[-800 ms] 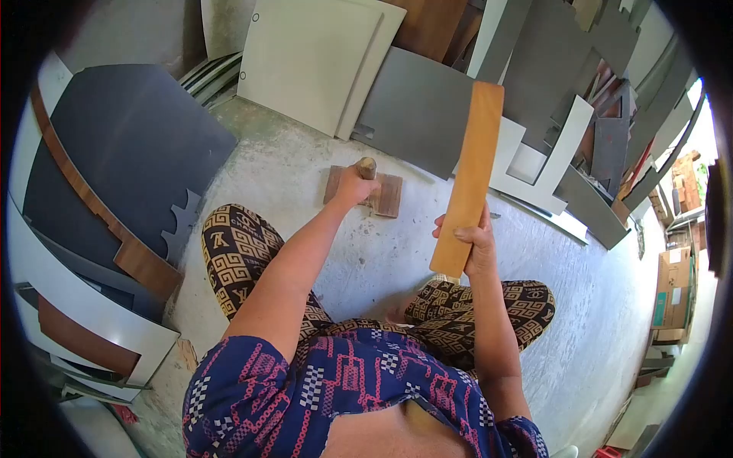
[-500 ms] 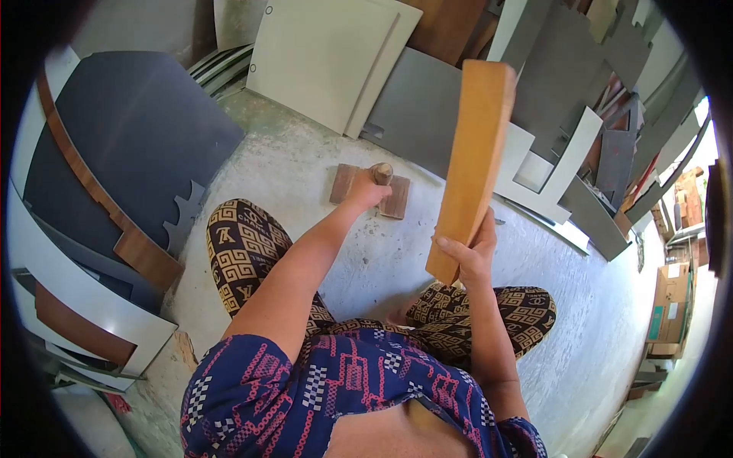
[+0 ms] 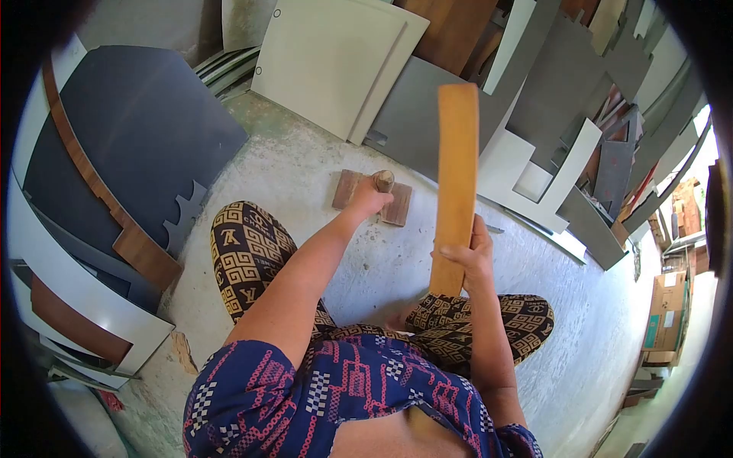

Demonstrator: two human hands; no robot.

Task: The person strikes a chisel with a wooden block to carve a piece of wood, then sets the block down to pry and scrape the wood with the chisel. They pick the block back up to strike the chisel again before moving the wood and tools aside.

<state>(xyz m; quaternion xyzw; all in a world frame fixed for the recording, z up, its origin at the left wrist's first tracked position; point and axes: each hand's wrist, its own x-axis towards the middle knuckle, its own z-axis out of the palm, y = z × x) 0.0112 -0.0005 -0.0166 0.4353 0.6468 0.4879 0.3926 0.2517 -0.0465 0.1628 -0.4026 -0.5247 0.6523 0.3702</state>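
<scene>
My right hand point(image 3: 472, 256) is closed on the lower part of a long yellow-brown wooden block point(image 3: 458, 160). The thumb presses its near face, and the block stands almost upright above my folded leg. My left hand point(image 3: 369, 202) reaches to the floor, its fingers wrapped round a thick, round-ended wooden handle point(image 3: 384, 180). Under that hand lies a dark brown wooden piece point(image 3: 397, 204), showing on both sides of the handle. How the handle and this piece join is hidden by the hand.
I sit on a concrete floor point(image 3: 366, 263). White and grey panels point(image 3: 336, 61) lean along the wall ahead. At left stand a dark grey panel point(image 3: 137, 130) and a curved brown strip point(image 3: 107, 206). A thin pointed object point(image 3: 495, 229) lies beyond my right hand. Cardboard boxes point(image 3: 666, 309) are far right.
The yellow-brown block has turned in my right hand, its top swinging left and down, so it looks narrower and more upright. My left hand keeps its hold on the handle.
</scene>
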